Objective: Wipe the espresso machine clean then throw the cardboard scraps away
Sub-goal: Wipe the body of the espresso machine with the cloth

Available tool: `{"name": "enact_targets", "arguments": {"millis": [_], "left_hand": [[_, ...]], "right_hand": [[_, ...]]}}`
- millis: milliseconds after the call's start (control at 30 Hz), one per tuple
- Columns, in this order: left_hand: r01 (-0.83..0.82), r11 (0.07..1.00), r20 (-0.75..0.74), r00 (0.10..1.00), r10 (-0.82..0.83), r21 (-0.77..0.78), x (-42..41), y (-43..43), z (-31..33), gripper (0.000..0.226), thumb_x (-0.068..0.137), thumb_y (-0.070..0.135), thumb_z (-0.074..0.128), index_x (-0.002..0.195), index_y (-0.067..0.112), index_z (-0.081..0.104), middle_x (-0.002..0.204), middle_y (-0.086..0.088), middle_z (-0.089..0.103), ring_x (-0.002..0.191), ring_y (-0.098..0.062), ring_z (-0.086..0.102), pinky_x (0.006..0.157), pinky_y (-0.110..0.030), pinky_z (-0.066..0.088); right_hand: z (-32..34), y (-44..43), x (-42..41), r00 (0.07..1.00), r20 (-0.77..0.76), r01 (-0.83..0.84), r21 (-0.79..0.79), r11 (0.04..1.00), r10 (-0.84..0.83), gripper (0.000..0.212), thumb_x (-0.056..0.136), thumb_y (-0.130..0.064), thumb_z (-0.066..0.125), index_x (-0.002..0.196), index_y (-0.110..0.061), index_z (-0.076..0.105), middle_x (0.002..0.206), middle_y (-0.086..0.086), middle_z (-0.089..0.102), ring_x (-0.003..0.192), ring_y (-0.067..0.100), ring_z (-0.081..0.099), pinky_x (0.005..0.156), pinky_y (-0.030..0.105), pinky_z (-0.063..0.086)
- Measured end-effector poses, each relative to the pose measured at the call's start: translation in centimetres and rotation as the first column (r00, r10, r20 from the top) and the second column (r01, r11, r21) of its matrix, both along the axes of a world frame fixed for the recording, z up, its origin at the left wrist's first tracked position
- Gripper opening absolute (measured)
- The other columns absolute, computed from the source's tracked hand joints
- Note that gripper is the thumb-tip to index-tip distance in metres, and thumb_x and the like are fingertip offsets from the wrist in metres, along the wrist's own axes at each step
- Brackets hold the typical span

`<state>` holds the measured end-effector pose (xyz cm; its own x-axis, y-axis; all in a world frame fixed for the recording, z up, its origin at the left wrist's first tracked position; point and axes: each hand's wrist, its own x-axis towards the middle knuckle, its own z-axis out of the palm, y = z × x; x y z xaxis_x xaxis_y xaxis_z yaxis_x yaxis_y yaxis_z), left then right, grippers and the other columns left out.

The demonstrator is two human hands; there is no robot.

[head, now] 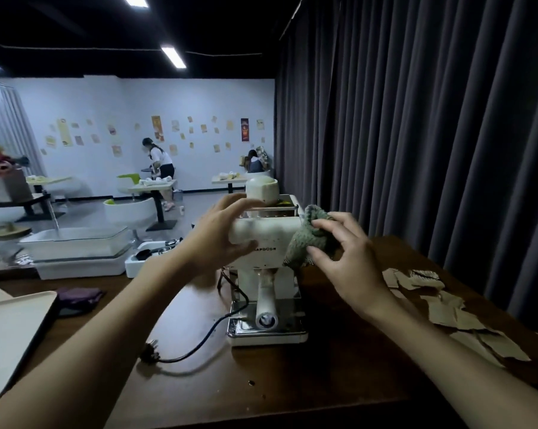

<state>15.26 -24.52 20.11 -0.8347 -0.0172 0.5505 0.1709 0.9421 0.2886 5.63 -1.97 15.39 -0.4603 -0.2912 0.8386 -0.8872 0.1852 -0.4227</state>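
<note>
A white espresso machine stands on the dark wooden table, its portafilter handle pointing toward me. My left hand grips the machine's upper left corner, fingers over the top edge and thumb under the front. My right hand pinches a grey-green cloth against the machine's upper right front. Torn cardboard scraps lie scattered on the table to the right, near the curtain.
The machine's black power cord and plug trail left across the table. A beige tray and a purple cloth lie at the left. Dark curtains hang close behind. White bins sit beyond the table, and people work far off.
</note>
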Motion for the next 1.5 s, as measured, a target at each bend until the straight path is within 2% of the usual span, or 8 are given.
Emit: {"name": "enact_targets", "arguments": {"millis": [267,467,733,900,1067,1200,1367,1500], "left_hand": [[0.073,0.997,0.073,0.995,-0.074,0.012,-0.5,-3.4,-1.8,0.097,0.07,0.017,0.088,0.147,0.043,0.034,0.158,0.008,0.02,0.143,-0.02,0.03,0.115,-0.048,0.038],[0.115,0.992,0.013,0.993,-0.115,0.048,-0.9,-3.9,-2.8,0.099,0.073,0.01,0.085,0.148,0.047,0.032,0.161,0.01,0.019,0.143,-0.011,0.024,0.117,-0.045,0.034],[0.183,0.982,-0.014,0.983,-0.183,0.047,-1.5,-2.1,-3.2,0.09,0.082,0.019,0.078,0.152,0.044,0.028,0.161,0.017,0.024,0.147,-0.012,0.029,0.115,-0.05,0.039],[0.168,0.983,0.008,0.986,-0.169,0.078,-1.1,-2.2,-2.3,0.082,0.087,0.02,0.073,0.152,0.04,0.028,0.148,0.029,0.032,0.13,0.002,0.04,0.112,-0.033,0.041],[0.137,0.977,0.035,0.989,-0.144,0.164,-1.4,-2.2,-2.8,0.08,0.087,0.014,0.074,0.149,0.043,0.033,0.139,0.03,0.038,0.13,0.002,0.039,0.108,-0.017,0.029],[0.154,0.966,0.042,0.985,-0.166,0.205,-1.8,-2.5,-3.3,0.079,0.087,0.009,0.072,0.148,0.04,0.033,0.138,0.025,0.046,0.126,0.003,0.045,0.093,0.003,0.03],[0.156,0.965,0.035,0.985,-0.167,0.211,-1.6,-2.5,-3.4,0.078,0.087,0.01,0.071,0.147,0.042,0.033,0.132,0.043,0.037,0.119,0.023,0.04,0.095,0.004,0.027],[0.142,0.966,0.046,0.987,-0.155,0.216,-1.6,-2.4,-3.4,0.078,0.087,0.01,0.071,0.147,0.042,0.032,0.131,0.041,0.039,0.123,0.01,0.042,0.093,0.004,0.029]], "right_hand": [[-1.0,-2.6,-2.0,0.947,-0.26,0.244,0.19,0.951,-0.191,0.048,0.08,-0.003,0.075,0.126,-0.002,0.062,0.13,0.011,0.056,0.117,0.026,0.049,0.103,0.043,0.044],[-2.0,-3.7,-2.2,0.914,-0.343,0.321,0.278,0.905,-0.219,0.073,0.074,-0.023,0.081,0.134,0.005,0.051,0.141,0.018,0.041,0.13,0.03,0.039,0.113,0.04,0.032],[-1.7,-1.2,-5.5,0.902,-0.378,0.286,0.161,0.944,-0.209,0.053,0.08,-0.009,0.075,0.126,0.009,0.057,0.136,0.016,0.036,0.129,0.028,0.042,0.116,0.03,0.03],[-2.7,-0.3,-6.0,0.904,-0.405,0.276,0.309,0.91,-0.136,0.063,0.083,-0.009,0.072,0.137,0.009,0.045,0.143,0.017,0.027,0.135,0.035,0.035,0.113,0.047,0.034],[-2.5,-0.2,-6.2,0.865,-0.494,0.251,0.275,0.928,-0.087,0.057,0.076,0.004,0.076,0.128,0.009,0.056,0.136,0.015,0.037,0.127,0.036,0.045,0.113,0.039,0.035],[-1.6,-2.5,-4.8,0.815,-0.579,0.189,0.284,0.94,0.011,0.037,0.082,0.001,0.073,0.119,0.001,0.066,0.122,0.019,0.057,0.11,0.036,0.058,0.093,0.044,0.052],[-1.0,-2.2,-5.1,0.798,-0.602,0.188,0.283,0.94,0.021,0.028,0.087,-0.01,0.065,0.114,-0.002,0.069,0.116,0.016,0.064,0.106,0.032,0.058,0.088,0.043,0.047],[-1.2,-0.1,-6.7,0.881,-0.467,0.188,0.206,0.96,-0.073,0.034,0.08,0.0,0.075,0.113,0.001,0.069,0.11,0.017,0.063,0.099,0.034,0.06,0.082,0.049,0.052]]}}
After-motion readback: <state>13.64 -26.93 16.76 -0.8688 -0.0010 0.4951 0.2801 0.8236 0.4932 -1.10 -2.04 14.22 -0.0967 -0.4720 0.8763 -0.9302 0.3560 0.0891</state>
